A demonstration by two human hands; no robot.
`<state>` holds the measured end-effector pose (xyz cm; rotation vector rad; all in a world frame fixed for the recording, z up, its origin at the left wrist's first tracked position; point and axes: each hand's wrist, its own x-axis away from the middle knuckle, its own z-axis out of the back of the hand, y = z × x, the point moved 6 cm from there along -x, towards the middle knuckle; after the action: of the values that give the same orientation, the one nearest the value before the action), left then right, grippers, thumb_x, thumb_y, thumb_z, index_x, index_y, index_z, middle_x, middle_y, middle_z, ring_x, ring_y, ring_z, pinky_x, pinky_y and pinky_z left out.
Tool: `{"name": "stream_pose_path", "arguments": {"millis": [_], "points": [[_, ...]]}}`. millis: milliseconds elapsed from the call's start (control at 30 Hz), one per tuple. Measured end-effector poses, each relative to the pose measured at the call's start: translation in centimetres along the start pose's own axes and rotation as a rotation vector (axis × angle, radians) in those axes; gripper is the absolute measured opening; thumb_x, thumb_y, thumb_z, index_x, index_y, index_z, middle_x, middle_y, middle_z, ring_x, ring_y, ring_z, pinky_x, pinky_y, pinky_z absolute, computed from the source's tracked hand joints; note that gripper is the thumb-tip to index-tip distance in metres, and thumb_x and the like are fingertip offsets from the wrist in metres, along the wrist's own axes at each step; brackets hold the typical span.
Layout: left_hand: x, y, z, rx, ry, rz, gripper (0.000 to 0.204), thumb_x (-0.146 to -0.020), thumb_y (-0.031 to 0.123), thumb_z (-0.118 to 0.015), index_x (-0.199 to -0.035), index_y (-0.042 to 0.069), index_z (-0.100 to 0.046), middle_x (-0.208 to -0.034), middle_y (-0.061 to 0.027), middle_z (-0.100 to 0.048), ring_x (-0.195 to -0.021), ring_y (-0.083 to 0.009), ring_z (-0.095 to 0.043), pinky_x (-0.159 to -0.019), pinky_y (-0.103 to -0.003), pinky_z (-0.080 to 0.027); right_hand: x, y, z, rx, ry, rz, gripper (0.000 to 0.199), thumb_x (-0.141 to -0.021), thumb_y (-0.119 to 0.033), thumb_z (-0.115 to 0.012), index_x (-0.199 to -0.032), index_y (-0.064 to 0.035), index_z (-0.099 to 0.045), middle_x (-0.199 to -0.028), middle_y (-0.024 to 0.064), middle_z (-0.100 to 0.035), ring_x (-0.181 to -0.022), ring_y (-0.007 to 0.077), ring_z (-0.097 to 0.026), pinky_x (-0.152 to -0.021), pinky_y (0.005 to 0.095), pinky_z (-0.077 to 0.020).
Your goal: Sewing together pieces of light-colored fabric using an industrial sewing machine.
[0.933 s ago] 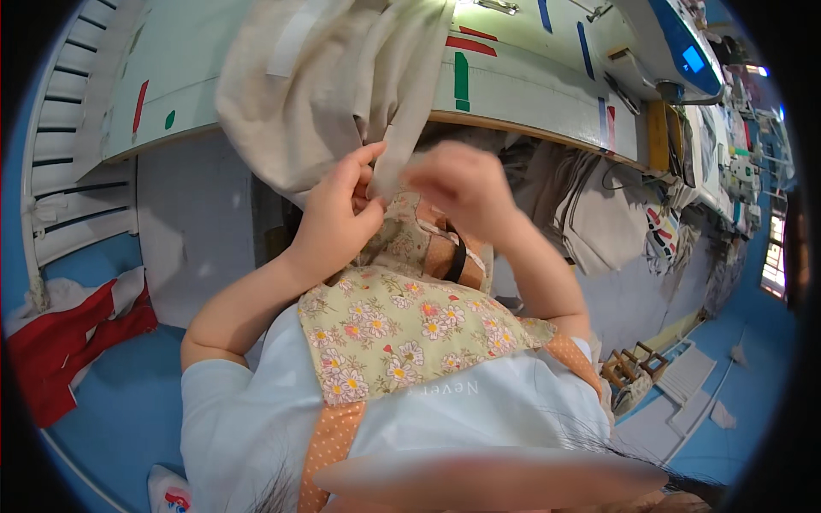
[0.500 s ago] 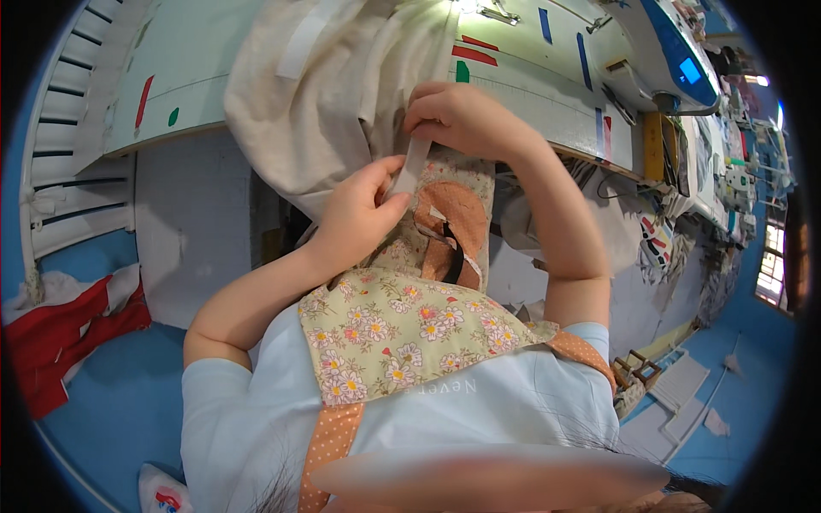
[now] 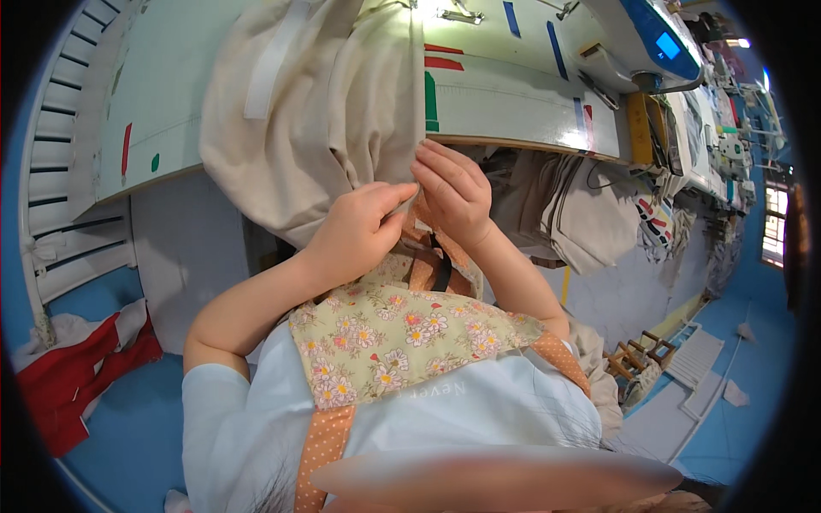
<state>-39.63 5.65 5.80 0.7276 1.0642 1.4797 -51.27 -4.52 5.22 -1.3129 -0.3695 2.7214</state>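
Observation:
A large piece of beige fabric (image 3: 316, 128) hangs in folds over the front edge of the pale table, its right edge running down to my hands. My left hand (image 3: 355, 227) is closed, thumb and forefinger pinched at the lower end of that edge. Close against it, my right hand (image 3: 457, 192) has its fingers together, tips on the fabric edge and thumb mostly hidden. A white strip (image 3: 275, 64) lies on the fabric's upper left. No white strip shows between my hands; whatever sits under the fingertips is hidden.
A blue-and-white sewing machine (image 3: 654, 43) with a lit screen stands on the pale table (image 3: 513, 94), marked with coloured tape. Folded beige cloth (image 3: 590, 214) hangs below the table at right. Red and white cloth (image 3: 94, 368) lies at left beside a white slatted rack (image 3: 73, 111).
My right hand has come down and turned, its fingers straighter. The white strip stretched between my hands is no longer visible. The fabric has shifted a little left in the view.

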Motion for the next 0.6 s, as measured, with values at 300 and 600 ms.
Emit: {"name": "stream_pose_path", "arguments": {"millis": [300, 600], "points": [[-6.4, 1.0, 7.3, -0.274, -0.148, -0.269, 0.031, -0.086, 0.004, -0.068, -0.117, 0.005, -0.069, -0.097, -0.0113, -0.064, -0.087, -0.0297, -0.062, -0.074, -0.039, -0.052, -4.4, -0.2, 2.6, -0.062, -0.009, 0.019, 0.026, -0.067, -0.002, -0.068, -0.094, -0.0029, -0.07, -0.104, 0.0099, -0.071, -0.098, 0.0286, -0.069, -0.08, 0.0395, -0.0573], [-5.9, -1.7, 9.2, -0.821, -0.035, -0.269, 0.032, -0.079, 0.004, -0.07, -0.11, 0.007, -0.069, -0.097, -0.0085, -0.06, -0.095, -0.0305, -0.059, -0.081, -0.043, -0.051, 0.3, 0.9, -0.1, -0.112, -0.057, -0.164, 0.027, -0.066, 0.002, -0.069, -0.092, -0.0027, -0.068, -0.102, 0.0088, -0.07, -0.099, 0.0298, -0.068, -0.083, 0.0419, -0.0565]]}}
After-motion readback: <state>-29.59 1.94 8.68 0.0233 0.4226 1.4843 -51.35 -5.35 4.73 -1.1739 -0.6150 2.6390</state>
